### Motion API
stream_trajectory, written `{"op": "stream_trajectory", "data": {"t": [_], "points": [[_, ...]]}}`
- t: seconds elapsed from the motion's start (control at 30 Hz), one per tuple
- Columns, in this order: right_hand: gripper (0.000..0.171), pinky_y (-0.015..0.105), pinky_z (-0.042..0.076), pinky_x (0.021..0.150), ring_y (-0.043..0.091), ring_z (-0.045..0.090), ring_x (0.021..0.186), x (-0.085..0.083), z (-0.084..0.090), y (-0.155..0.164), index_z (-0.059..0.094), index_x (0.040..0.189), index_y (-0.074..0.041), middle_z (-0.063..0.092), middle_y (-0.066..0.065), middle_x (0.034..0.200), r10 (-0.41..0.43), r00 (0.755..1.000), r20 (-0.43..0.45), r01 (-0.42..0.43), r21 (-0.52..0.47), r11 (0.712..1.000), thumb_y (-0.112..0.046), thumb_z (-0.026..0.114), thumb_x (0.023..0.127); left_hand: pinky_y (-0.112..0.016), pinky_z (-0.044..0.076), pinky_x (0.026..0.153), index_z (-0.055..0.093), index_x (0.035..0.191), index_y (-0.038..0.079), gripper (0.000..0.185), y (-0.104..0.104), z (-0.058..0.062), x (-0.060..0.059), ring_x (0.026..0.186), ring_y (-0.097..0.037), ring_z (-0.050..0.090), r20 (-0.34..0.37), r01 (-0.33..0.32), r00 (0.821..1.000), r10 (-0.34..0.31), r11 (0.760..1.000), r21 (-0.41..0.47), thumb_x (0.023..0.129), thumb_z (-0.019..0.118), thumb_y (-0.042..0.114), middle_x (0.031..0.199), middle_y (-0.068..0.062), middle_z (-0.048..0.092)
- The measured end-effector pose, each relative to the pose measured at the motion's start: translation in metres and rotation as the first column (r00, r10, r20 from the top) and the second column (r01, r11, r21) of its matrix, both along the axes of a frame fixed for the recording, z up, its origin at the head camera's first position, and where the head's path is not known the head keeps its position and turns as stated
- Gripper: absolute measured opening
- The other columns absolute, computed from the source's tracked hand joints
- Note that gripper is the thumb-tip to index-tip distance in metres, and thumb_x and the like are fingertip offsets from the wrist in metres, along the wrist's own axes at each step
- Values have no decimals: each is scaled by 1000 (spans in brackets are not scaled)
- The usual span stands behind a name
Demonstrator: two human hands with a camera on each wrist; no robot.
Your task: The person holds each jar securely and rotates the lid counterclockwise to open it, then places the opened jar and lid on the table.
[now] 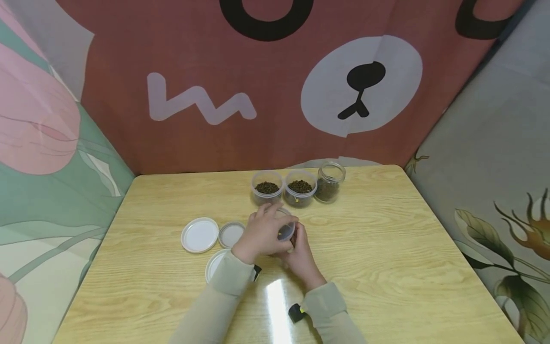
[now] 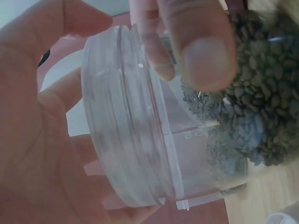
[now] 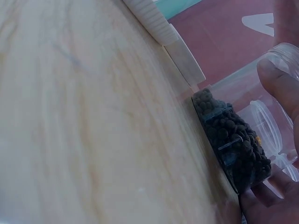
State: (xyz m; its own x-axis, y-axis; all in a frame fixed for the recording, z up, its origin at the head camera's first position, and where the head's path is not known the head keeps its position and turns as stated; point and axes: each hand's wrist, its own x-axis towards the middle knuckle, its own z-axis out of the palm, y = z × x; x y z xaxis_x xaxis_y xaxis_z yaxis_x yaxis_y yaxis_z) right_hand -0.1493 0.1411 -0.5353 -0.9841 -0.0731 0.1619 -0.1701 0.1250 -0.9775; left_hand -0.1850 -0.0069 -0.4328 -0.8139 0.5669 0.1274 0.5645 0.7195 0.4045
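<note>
My left hand [image 1: 263, 231] curls round the clear rim of a see-through jar [image 1: 286, 232] near the middle of the table. The right hand [image 1: 304, 258] grips the same jar from its right side. In the left wrist view, dark brown pellets [image 2: 271, 84] partly fill the jar, and a thumb [image 2: 208, 63] presses its side. The right wrist view shows the pellets [image 3: 233, 144] heaped at the jar's bottom, close to the wooden tabletop [image 3: 93, 116], with right-hand fingers on the wall. Whether the base touches the table, I cannot tell.
Two clear tubs of dark pellets [image 1: 267, 195] [image 1: 300, 197] stand at the table's back edge, beside a glass jar [image 1: 329, 184] partly filled with dark material. Left of the hands lie a white lid [image 1: 199, 235], a smaller greyish lid [image 1: 232, 234] and another white lid [image 1: 213, 265], partly covered by the left sleeve.
</note>
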Motion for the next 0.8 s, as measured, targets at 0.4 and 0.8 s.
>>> {"op": "stream_trajectory", "data": {"t": [0.4,0.8], "points": [[91,56,26,119,36,37,143,1,3,-2,25,154,-8,30,18,157,-28,996,81,27,23,999,-8,83,83,-53,44,85,66,136,31,63,10,-3,2,119,-43,45,-36,-229,973,228,973,-14,81,76,60,141,-18,52],[89,58,24,119,48,32,144,6,20,-7,25,150,6,29,31,155,-39,998,54,38,20,999,12,76,77,-54,44,75,66,136,30,68,26,-12,8,110,-42,45,-57,-433,899,433,901,17,79,73,66,137,-20,51]]}}
